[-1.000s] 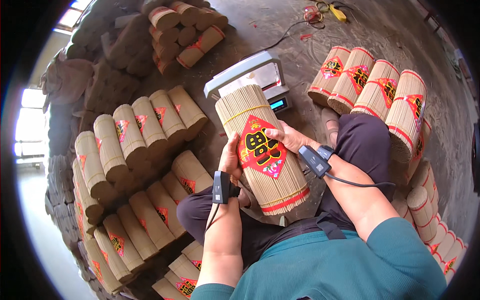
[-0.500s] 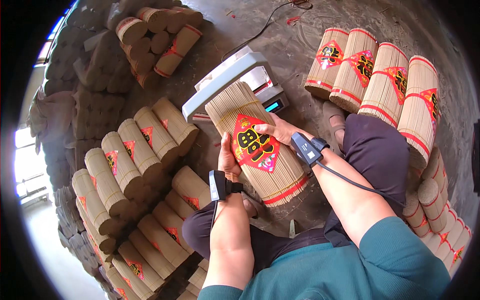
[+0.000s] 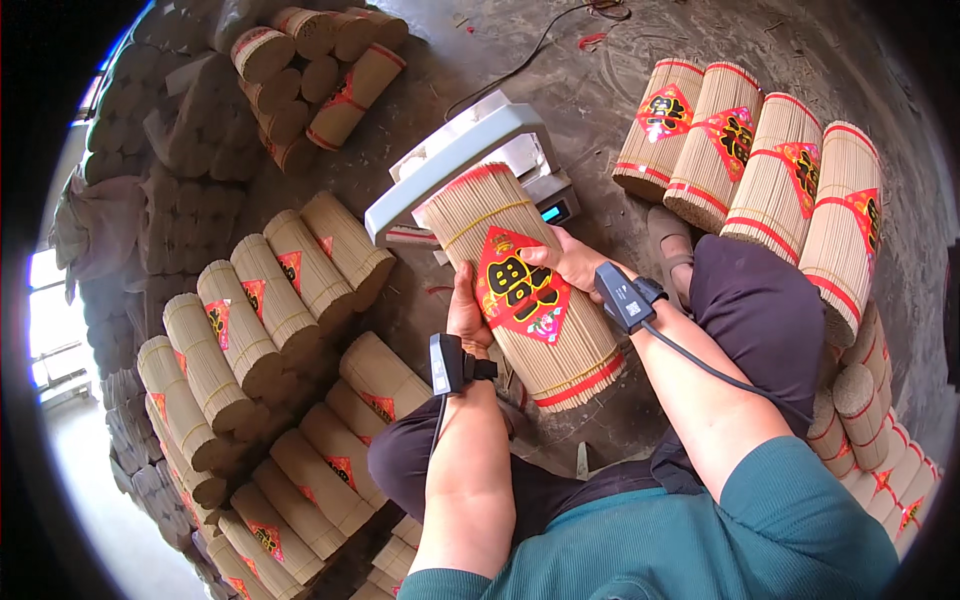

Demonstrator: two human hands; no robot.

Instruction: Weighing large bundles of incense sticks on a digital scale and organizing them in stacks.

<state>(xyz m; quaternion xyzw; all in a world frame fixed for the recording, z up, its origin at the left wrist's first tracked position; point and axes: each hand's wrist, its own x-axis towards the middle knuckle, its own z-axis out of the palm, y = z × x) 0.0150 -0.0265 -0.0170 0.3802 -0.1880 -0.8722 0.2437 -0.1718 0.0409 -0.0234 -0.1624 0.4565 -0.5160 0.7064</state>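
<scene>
from afar i grip a bundle (image 3: pixel 562 348) with left hand (image 3: pixel 470 318) and right hand (image 3: pixel 578 264), fingers (image 3: pixel 463 284) half-curled around its sides; yellow bands (image 3: pixel 490 221) ring its sticks (image 3: pixel 472 200) beside a red label (image 3: pixel 520 290).

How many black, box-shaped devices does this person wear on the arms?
2: one black, box-shaped device is strapped at the wrist, behind the left hand; the other device is likewise behind the right hand. Neither is hidden.
</scene>
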